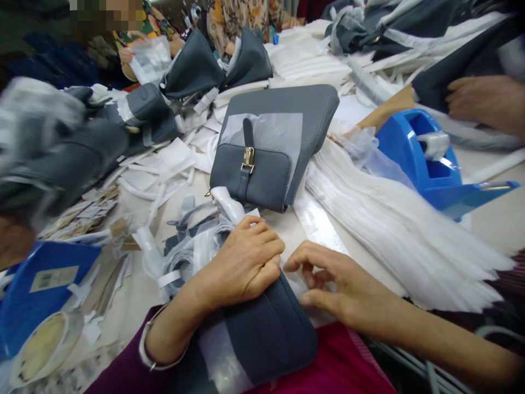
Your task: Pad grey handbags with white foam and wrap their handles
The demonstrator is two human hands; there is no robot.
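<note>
Work table (488,219) | grey leather handbag (266,164) | blue tape dispenser (418,158) | white wrapping strips (394,230)

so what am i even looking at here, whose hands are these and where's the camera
This picture comes from one camera worn on a person's head, looking forward and down, so the two bare arms reaching in from the bottom are that person's own. The left hand rests on a grey leather handbag, and the right hand sits beside it with its fingers spread. On the table lies another grey leather handbag, with a gold clasp and a translucent sheet across it. Nearby are a blue tape dispenser and a long fan of white strips. The hand at the upper right belongs to a co-worker.
</note>
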